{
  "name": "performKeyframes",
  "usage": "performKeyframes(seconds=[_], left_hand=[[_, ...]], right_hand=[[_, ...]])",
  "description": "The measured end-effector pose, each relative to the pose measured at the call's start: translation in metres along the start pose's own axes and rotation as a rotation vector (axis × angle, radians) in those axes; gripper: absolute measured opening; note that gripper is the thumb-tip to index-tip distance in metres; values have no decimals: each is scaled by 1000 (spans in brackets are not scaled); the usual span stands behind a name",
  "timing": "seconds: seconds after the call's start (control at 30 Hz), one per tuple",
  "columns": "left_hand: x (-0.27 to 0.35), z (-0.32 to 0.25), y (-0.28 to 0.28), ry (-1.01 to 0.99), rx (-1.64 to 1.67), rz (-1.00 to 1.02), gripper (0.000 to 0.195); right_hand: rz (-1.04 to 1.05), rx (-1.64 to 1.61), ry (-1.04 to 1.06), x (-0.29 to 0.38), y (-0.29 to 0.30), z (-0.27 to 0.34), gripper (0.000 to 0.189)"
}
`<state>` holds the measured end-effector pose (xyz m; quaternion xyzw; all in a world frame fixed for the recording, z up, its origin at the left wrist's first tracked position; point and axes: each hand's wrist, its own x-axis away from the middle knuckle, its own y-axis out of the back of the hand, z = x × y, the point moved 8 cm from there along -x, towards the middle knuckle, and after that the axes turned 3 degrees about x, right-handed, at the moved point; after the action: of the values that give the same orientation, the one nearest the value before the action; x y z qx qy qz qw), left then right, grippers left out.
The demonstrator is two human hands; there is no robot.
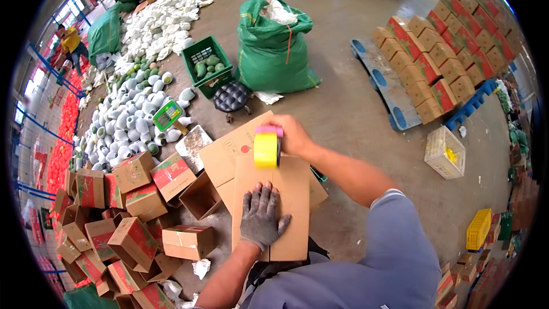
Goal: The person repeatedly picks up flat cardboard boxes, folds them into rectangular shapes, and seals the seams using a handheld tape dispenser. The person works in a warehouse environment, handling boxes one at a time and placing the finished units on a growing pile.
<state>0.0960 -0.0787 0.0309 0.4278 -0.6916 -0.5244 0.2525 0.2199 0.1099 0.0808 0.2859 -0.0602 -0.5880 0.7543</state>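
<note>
My left hand (261, 216), in a dark grey fingerless-tipped glove, lies flat with fingers spread on the closed flaps of a cardboard box (296, 206) in front of my lap. Bare and curled, my right hand (291, 133) grips a tape dispenser (269, 129) carrying a roll of yellow packing tape (266, 150). The dispenser is over the box's far edge; whether the tape touches the cardboard I cannot tell. Beyond and partly beneath this box shows another piece of flattened-looking cardboard (223, 150) with print and a red dot.
Several cartons (133, 240) are heaped on the left, near net-wrapped fruit (128, 124) and a digital scale (167, 115). Ahead stand a green crate (210, 79), a black stool (231, 96) and a green sack (272, 51). Stacked boxes (429, 64) and a white crate (444, 154) are right.
</note>
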Motion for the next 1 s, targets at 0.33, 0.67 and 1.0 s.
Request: performKeyframes(seconds=[0.33, 0.67, 1.0], left_hand=[[127, 32, 22, -310, -24, 47, 96], [119, 40, 26, -322, -3, 6, 87], [-67, 2, 61, -298, 94, -172, 76]], right_hand=[[-452, 229, 184, 131, -26, 90, 18], [-198, 186, -58, 343, -224, 53, 20], [-121, -186, -319, 381, -184, 28, 26]])
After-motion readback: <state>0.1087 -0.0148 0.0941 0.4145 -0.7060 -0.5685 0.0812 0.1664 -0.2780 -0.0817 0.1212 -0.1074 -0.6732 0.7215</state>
